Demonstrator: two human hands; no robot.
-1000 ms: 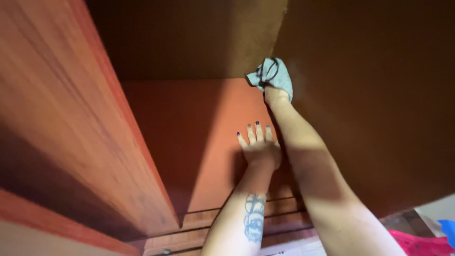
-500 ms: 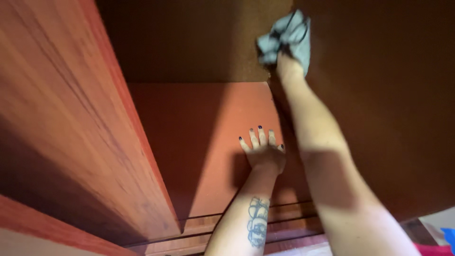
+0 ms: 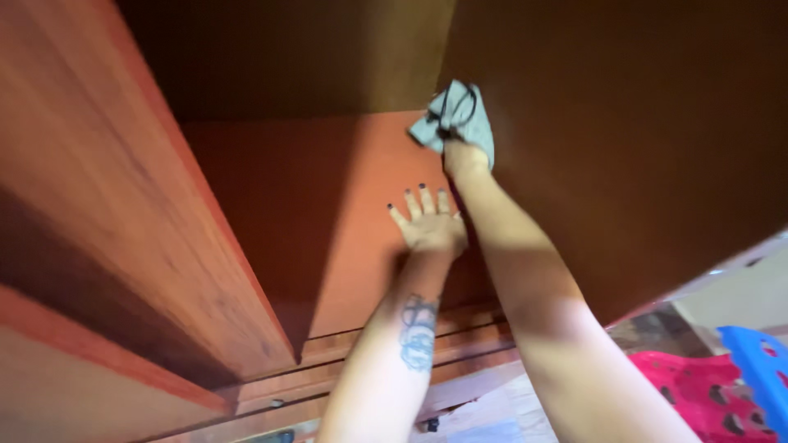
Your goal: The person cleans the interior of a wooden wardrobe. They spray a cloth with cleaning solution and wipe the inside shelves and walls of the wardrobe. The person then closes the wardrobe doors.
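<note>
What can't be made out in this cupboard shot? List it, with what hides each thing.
1. Right hand, head view: its fingers and grip are covered by the grey cloth it presses to the dark panel.
2. Left hand: the palm lies flat on the reddish wooden panel, so only its back shows.
3. Pink and blue plastic items: cut off by the frame's lower right corner.
4. Upper recess: too dark.

I see a pale grey cloth [image 3: 455, 119] with a black loop, reddish-orange wood-grain cupboard panels [image 3: 123, 213], a dark brown panel [image 3: 624, 139], dark nail polish on my left hand [image 3: 428, 223], and pink [image 3: 698, 390] and blue [image 3: 759, 361] perforated plastic.
</note>
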